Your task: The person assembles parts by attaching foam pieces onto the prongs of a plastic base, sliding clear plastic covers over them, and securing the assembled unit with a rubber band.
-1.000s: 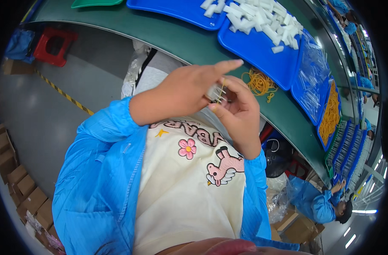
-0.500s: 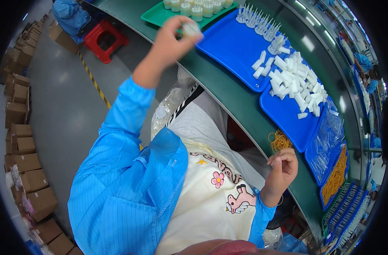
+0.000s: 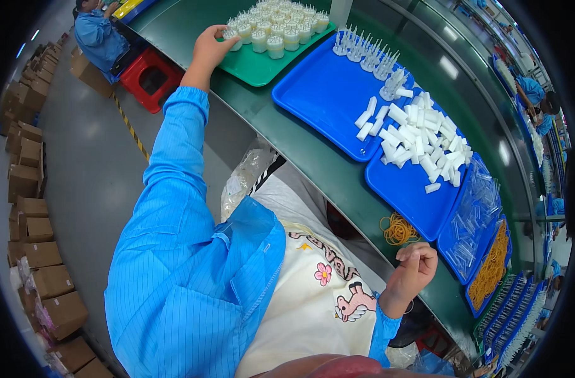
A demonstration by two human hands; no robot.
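My left hand (image 3: 210, 49) is at the left edge of a green tray (image 3: 253, 74). Its fingers are closed on a white round cup-shaped piece (image 3: 233, 41) with thin prongs on top, beside rows of similar pieces (image 3: 275, 47) standing in the tray. My right hand (image 3: 415, 269) is held in front of my body near the table edge, its fingers curled in toward the thumb. Whether anything is inside them is hidden. Just beyond it a small bundle of yellow rubber bands (image 3: 399, 229) lies on the green tabletop (image 3: 287, 143).
Blue trays hold clear pronged stands (image 3: 374, 60), white foam-like tubes (image 3: 426, 135), clear plastic tubes (image 3: 476, 217) and more yellow rubber bands (image 3: 491, 268). A red stool (image 3: 150, 79) and a person in blue (image 3: 100, 38) are at far left. Cardboard boxes (image 3: 51, 281) line the floor's left side.
My left hand has carried the cup-shaped piece up and left to the green tray's rows. The view has shifted, showing more of that tray. My right hand keeps its curled pose.
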